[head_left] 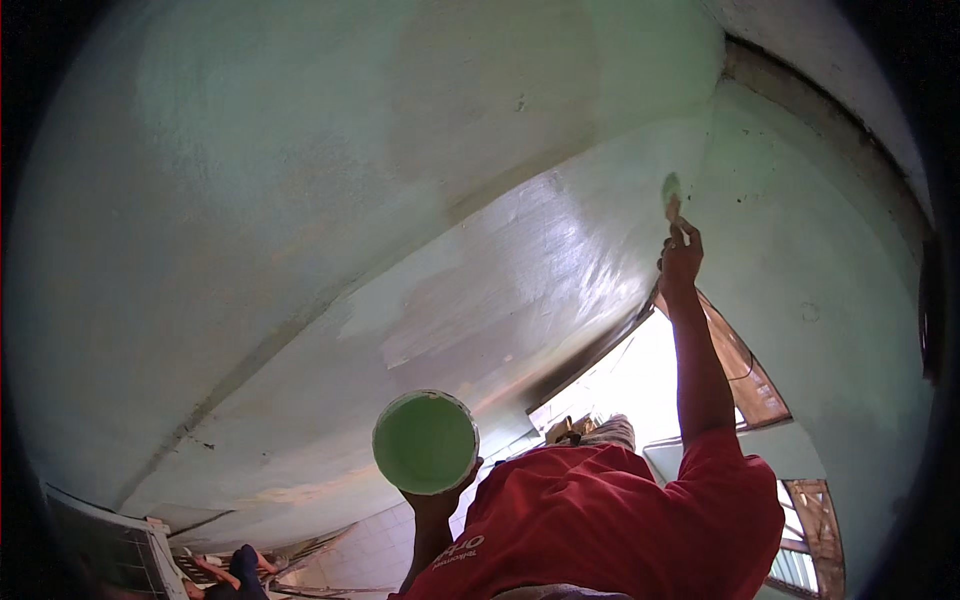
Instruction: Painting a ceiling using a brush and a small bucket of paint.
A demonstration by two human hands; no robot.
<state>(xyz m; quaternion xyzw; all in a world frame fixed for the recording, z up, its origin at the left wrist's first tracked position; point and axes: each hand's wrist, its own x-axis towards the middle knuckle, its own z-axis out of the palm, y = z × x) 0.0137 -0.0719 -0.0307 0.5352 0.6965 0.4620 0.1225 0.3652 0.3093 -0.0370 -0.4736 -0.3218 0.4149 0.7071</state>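
Note:
My right hand [680, 258] is raised high at the right, its fingers closed round the handle of a paintbrush [673, 208]. The brush's head meets the pale green wall [560, 235] near a corner, beside a darker green patch. Lower and nearer the middle, my left hand [440, 502] holds up a round white-rimmed paint bucket [430, 393] from below and the side. Light green paint [425, 455] shows inside it. The bucket hides part of the left hand's fingers.
A bright opening [625, 375] with a wooden frame [745, 365] lies below my raised arm. Another window [800, 540] is at the lower right. A pale-framed dark panel [105, 550] and a dark, unclear shape [245, 570] are at lower left. A beam [830, 115] crosses the upper right.

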